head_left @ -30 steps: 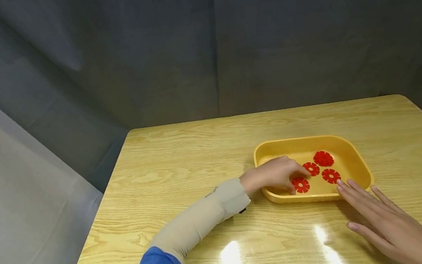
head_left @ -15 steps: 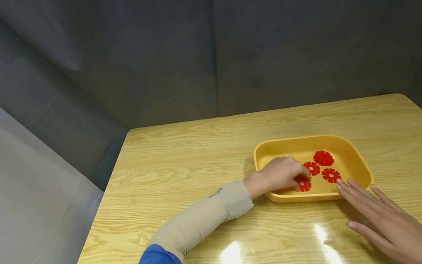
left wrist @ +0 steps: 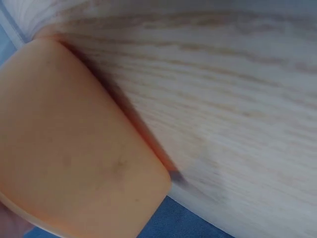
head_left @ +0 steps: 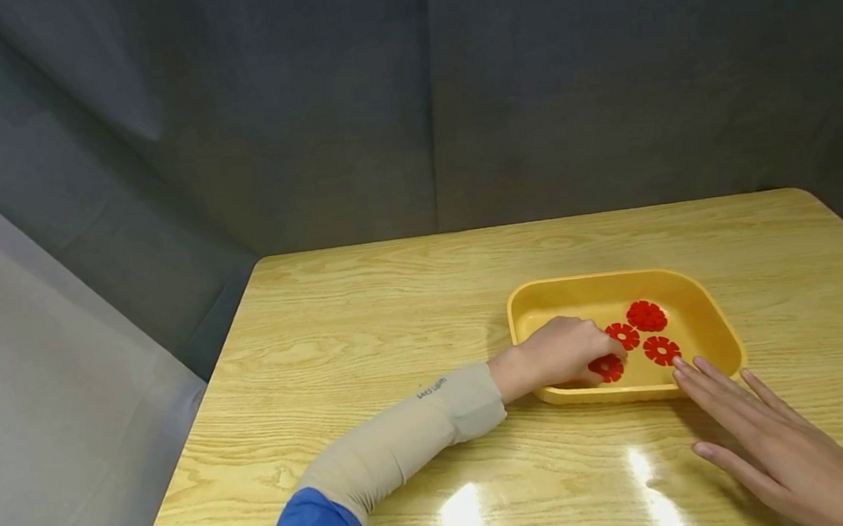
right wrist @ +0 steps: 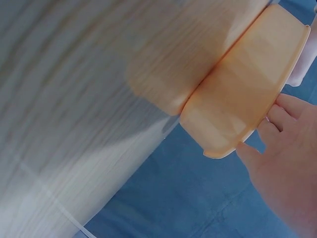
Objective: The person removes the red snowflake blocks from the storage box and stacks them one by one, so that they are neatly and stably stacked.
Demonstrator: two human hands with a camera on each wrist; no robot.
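A yellow tray [head_left: 721, 329] on the wooden table [head_left: 368, 334] holds several red gear-shaped discs. My left hand [head_left: 602, 362] reaches into the tray's left side. Its curled fingers pinch the nearest red disc [head_left: 611, 368], which is partly covered. Three other discs lie free: one [head_left: 622, 335] just beyond the fingers, one [head_left: 661, 350] to the right, one [head_left: 647, 315] farther back. My right hand [head_left: 712, 405] lies flat on the table with straight fingers, their tips at the tray's near right rim. The right wrist view shows those fingertips [right wrist: 277, 116] against the tray [right wrist: 247, 99].
The tray's outer wall [left wrist: 74, 148] fills the left wrist view beside the wood grain. A grey cloth backdrop [head_left: 406, 89] hangs behind the table. The table's left edge [head_left: 200, 399] drops off to a pale cloth. Glare spots lie on the near tabletop.
My left hand has closed further over the nearest red disc and nudged it slightly to the right. The right hand and the other discs have not moved.
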